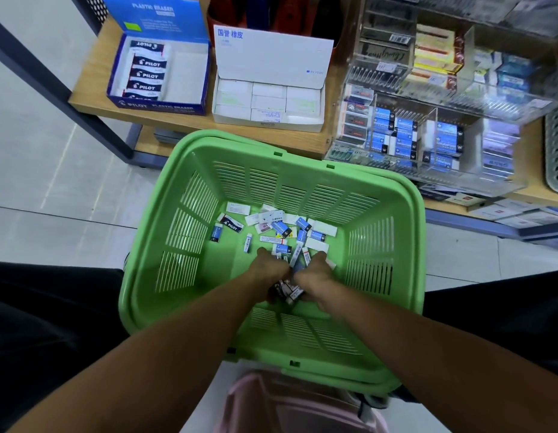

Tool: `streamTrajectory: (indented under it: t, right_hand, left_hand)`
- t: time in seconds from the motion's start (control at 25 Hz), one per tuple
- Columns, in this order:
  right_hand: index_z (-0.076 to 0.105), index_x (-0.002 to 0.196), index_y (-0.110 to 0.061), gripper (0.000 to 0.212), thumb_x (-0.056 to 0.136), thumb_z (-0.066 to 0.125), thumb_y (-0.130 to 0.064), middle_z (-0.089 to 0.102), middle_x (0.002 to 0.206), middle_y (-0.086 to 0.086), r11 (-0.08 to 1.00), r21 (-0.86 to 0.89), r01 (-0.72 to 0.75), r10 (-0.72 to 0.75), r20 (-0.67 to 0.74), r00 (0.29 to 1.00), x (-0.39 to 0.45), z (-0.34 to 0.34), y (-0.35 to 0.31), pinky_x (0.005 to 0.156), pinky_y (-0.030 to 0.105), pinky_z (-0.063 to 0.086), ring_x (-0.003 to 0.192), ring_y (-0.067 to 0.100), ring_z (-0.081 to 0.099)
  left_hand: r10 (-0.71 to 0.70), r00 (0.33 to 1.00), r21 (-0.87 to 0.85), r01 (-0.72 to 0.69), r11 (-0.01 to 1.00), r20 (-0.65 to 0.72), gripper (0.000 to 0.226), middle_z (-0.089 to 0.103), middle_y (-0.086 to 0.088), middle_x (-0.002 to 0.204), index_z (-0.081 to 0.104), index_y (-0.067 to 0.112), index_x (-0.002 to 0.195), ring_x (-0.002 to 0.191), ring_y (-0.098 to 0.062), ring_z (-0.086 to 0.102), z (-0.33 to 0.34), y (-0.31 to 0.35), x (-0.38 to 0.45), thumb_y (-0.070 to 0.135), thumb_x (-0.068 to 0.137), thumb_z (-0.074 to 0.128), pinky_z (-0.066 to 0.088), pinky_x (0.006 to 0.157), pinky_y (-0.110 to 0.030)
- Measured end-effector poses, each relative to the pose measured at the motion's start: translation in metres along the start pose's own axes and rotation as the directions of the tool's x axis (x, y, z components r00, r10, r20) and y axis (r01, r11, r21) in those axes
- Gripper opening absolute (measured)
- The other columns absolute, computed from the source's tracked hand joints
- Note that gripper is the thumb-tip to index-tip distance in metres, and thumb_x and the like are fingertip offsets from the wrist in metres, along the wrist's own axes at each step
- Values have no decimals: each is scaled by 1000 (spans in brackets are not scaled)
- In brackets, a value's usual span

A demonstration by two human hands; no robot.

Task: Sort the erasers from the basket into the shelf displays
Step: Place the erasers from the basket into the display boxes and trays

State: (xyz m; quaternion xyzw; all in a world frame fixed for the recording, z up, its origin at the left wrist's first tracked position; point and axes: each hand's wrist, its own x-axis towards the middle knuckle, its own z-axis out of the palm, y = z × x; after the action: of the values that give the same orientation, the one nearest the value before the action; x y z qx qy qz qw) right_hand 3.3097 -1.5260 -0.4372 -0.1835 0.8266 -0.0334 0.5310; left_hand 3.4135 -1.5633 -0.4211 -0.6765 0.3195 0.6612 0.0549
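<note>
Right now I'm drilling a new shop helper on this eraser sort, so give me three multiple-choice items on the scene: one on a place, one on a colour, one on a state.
1. Where does the blue Pilot display box stand?
A. on the wooden shelf, left of the white display box
B. inside the basket
C. on the floor

2. What colour is the basket?
A. red
B. green
C. grey

3. What are the hands doing?
A. resting on the shelf
B. lifting the basket by its handles
C. both down in the basket among the loose erasers

Key: 1 A, the blue box sits at the shelf's left end beside the white one. 2 B, its slotted walls are green. 3 C, the left hand and right hand meet over a bunch of erasers at the basket's bottom.
</note>
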Motion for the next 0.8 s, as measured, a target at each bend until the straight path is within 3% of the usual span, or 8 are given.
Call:
streamTrajectory:
  t: [0.12, 0.28, 0.36, 0.48, 0.6, 0.72, 0.8]
  right_hand:
    - [36, 140, -24, 73, 81, 70, 0, 55, 120, 8, 976, 218, -4, 0, 19, 1000, -4, -8, 0, 78, 44, 61, 101, 27, 61]
    - [41, 141, -32, 76, 76, 67, -2, 57, 126, 8, 945, 326, 20, -17, -10, 1000, -13, 4, 4, 89, 48, 57, 107, 29, 60]
    - [47, 135, -30, 69, 78, 61, 5, 61, 121, 6, 871, 492, -8, -15, 41, 999, -14, 6, 9, 88, 51, 57, 105, 29, 62]
    - [53, 129, -32, 66, 81, 56, 13, 68, 113, 9, 762, 646, -29, -76, 134, 988, -19, 9, 7, 68, 41, 60, 96, 31, 68]
    - [49, 134, -37, 73, 85, 48, 17, 67, 120, 10, 759, 650, -26, -130, 190, 973, -26, 11, -11, 54, 31, 54, 91, 26, 69]
    - [41, 147, -28, 86, 82, 46, 27, 60, 134, 14, 739, 671, -55, -196, 292, 936, -26, -2, -18, 69, 41, 59, 101, 30, 68]
    - [45, 142, -26, 84, 79, 50, 30, 68, 120, 9, 767, 640, -39, -241, 345, 907, -23, -16, -16, 78, 47, 58, 100, 31, 69]
  left_hand:
    - [23, 999, 7, -23, 1000, -26, 34, 65, -19, 97, 43, 13, 117, 78, -39, 71, -7, 0, 0, 11, 87, 60, 59, 73, -51]
    - [4, 1000, -60, -5, 998, -6, 45, 64, -18, 109, 45, 25, 109, 84, -42, 69, 0, 1, 3, 34, 71, 67, 57, 63, -50]
    - [-7, 1000, -130, 6, 991, -9, 44, 66, -17, 107, 48, 24, 116, 80, -37, 69, -2, 1, 5, 36, 79, 68, 56, 59, -43]
    - [3, 998, -231, 10, 973, 56, 34, 70, -13, 98, 54, 15, 118, 69, -26, 68, -3, 2, 3, 38, 96, 63, 54, 52, -30]
    - [23, 995, -284, 4, 959, 92, 36, 70, -14, 99, 54, 19, 113, 72, -26, 67, -1, 2, 3, 49, 94, 61, 57, 65, -39]
    - [41, 995, -278, -15, 960, 86, 57, 69, -13, 109, 45, 12, 133, 79, -27, 71, -8, -1, 6, 44, 92, 68, 60, 60, -41]
    - [102, 991, -289, -73, 954, 85, 46, 72, -10, 105, 53, 13, 127, 79, -25, 73, -15, -2, 7, 34, 90, 72, 60, 62, -40]
